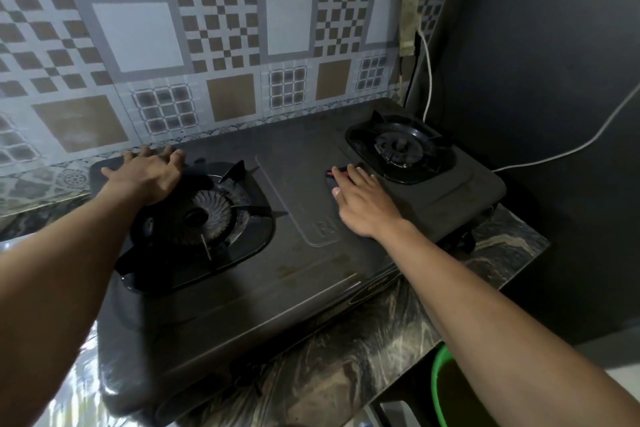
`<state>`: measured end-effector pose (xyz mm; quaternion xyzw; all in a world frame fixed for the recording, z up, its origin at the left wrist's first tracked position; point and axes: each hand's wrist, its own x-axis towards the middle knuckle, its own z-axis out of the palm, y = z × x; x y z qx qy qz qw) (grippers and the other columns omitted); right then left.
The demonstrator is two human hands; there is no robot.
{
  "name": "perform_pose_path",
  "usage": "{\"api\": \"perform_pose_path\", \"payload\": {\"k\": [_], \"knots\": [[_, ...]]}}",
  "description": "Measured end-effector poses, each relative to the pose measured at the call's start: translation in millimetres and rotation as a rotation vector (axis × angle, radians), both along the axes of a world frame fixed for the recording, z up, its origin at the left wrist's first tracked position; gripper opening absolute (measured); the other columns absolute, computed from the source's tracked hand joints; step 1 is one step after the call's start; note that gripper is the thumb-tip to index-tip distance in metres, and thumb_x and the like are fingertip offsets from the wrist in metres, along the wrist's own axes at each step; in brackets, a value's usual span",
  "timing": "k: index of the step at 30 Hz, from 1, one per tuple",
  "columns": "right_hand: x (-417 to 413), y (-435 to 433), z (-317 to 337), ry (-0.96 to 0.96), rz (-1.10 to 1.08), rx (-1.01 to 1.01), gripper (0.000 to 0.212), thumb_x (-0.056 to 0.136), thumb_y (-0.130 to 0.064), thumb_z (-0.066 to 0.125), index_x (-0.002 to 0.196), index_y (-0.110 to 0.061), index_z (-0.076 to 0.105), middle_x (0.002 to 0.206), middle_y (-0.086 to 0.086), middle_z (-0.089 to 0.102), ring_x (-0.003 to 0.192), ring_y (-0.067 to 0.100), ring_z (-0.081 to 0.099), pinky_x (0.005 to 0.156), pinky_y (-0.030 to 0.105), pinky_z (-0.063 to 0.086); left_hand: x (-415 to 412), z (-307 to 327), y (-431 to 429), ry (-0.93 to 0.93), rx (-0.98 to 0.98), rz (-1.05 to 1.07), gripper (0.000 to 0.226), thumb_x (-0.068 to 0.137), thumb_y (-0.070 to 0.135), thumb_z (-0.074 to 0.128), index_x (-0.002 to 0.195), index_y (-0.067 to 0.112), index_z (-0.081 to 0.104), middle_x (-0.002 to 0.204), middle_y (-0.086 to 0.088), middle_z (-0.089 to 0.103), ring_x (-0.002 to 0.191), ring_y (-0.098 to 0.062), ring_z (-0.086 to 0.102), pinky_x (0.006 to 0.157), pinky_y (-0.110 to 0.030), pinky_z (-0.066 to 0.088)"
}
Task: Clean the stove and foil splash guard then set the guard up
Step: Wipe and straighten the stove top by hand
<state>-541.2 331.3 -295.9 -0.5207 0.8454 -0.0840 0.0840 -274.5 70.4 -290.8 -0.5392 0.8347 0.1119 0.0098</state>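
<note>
A dark two-burner gas stove (311, 281) sits on a marbled counter (346, 350). My left hand (149, 177) rests flat on the stove's back left corner with fingers spread, just behind the left burner (204, 215). My right hand (363, 204) presses down on a small dark pad with a red edge (337, 173), mid-stove and beside the right burner (398, 149). Behind the stove stands a tile-patterned silvery panel (221, 45) with vertical creases. A shiny foil-like surface (69, 374) shows at the lower left.
A dark wall closes in the right side. A power strip (410, 10) hangs in the back corner, with a white cable (429, 80) running down behind the right burner. A green bucket (440, 385) stands below the counter's front right edge.
</note>
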Motion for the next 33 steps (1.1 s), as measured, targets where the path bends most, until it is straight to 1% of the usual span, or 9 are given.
{"api": "perform_pose_path", "payload": {"k": [3, 6, 9, 12, 13, 17, 20, 28, 33], "knots": [[37.8, 0.0, -0.6, -0.034, 0.111, -0.045, 0.054, 0.106, -0.031, 0.029, 0.157, -0.017, 0.018, 0.165, 0.014, 0.015, 0.152, 0.027, 0.008, 0.123, 0.043, 0.004, 2.0, -0.6, 1.4, 0.009, 0.015, 0.001, 0.056, 0.102, 0.053, 0.012, 0.147, 0.032, 0.037, 0.161, -0.017, 0.025, 0.148, -0.044, 0.016, 0.108, -0.079, 0.008], [59.8, 0.5, -1.5, -0.093, 0.195, -0.099, 0.050, 0.106, -0.029, 0.033, 0.152, -0.015, 0.024, 0.163, 0.015, 0.018, 0.152, 0.026, 0.010, 0.123, 0.042, 0.003, 1.3, 1.9, 3.4, 0.022, 0.006, 0.003, 0.058, 0.102, 0.055, 0.011, 0.153, 0.033, 0.030, 0.164, -0.015, 0.020, 0.150, -0.042, 0.013, 0.111, -0.076, 0.005], [54.8, 4.4, 2.1, -0.116, 0.228, -0.113, 0.045, 0.106, -0.029, 0.035, 0.149, -0.018, 0.031, 0.162, 0.012, 0.022, 0.151, 0.025, 0.013, 0.122, 0.041, 0.005, -2.8, 6.9, 8.9, 0.012, -0.009, -0.039, 0.062, 0.100, 0.061, 0.010, 0.156, 0.036, 0.021, 0.167, -0.011, 0.014, 0.152, -0.038, 0.010, 0.113, -0.074, 0.005], [44.6, 1.2, 5.7, -0.126, 0.251, -0.113, 0.046, 0.107, -0.030, 0.034, 0.151, -0.020, 0.030, 0.163, 0.010, 0.022, 0.152, 0.024, 0.012, 0.122, 0.040, 0.005, -16.5, 15.1, 14.8, 0.057, -0.017, -0.107, 0.077, 0.090, 0.072, 0.003, 0.157, 0.036, 0.017, 0.167, -0.006, 0.013, 0.153, -0.035, 0.010, 0.112, -0.074, 0.007], [42.4, -1.5, 5.0, -0.129, 0.253, -0.116, 0.046, 0.107, -0.030, 0.034, 0.152, -0.021, 0.030, 0.163, 0.010, 0.021, 0.152, 0.024, 0.012, 0.123, 0.041, 0.005, -24.2, 18.7, 19.5, 0.068, -0.032, -0.134, 0.079, 0.090, 0.073, 0.002, 0.157, 0.034, 0.017, 0.167, -0.007, 0.014, 0.153, -0.034, 0.010, 0.113, -0.073, 0.008], [30.5, -12.6, 0.4, -0.120, 0.247, -0.110, 0.049, 0.107, -0.031, 0.034, 0.154, -0.018, 0.028, 0.164, 0.012, 0.019, 0.152, 0.026, 0.010, 0.122, 0.041, 0.005, -65.3, 26.0, 48.6, 0.076, -0.098, -0.219, 0.066, 0.100, 0.062, 0.012, 0.158, 0.031, 0.016, 0.167, -0.012, 0.009, 0.154, -0.033, 0.007, 0.117, -0.067, 0.008], [11.4, -23.9, 0.7, -0.086, 0.201, -0.097, 0.052, 0.107, -0.032, 0.032, 0.155, -0.014, 0.026, 0.163, 0.014, 0.018, 0.152, 0.029, 0.009, 0.122, 0.042, 0.005, -92.6, 26.2, 59.3, 0.064, -0.099, -0.269, 0.066, 0.100, 0.061, 0.012, 0.159, 0.030, 0.011, 0.168, -0.010, 0.005, 0.154, -0.032, 0.002, 0.118, -0.066, 0.004], [-28.6, -72.6, 7.9, -0.057, 0.177, -0.037, 0.052, 0.107, -0.030, 0.034, 0.156, -0.015, 0.026, 0.162, 0.015, 0.023, 0.150, 0.031, 0.018, 0.120, 0.045, 0.012, -143.3, 20.8, 67.5, -0.001, -0.081, -0.284, 0.064, 0.102, 0.055, 0.016, 0.160, 0.028, 0.010, 0.168, -0.010, 0.001, 0.154, -0.032, -0.006, 0.117, -0.067, -0.006], [-47.3, -107.6, 18.4, -0.071, 0.166, 0.035, 0.053, 0.107, -0.029, 0.032, 0.157, -0.014, 0.021, 0.163, 0.017, 0.017, 0.150, 0.032, 0.014, 0.121, 0.047, 0.010, -154.8, 9.6, 64.4, -0.074, -0.058, -0.246, 0.063, 0.103, 0.054, 0.015, 0.160, 0.029, 0.005, 0.168, -0.010, -0.004, 0.153, -0.033, -0.009, 0.120, -0.063, -0.004]]}}
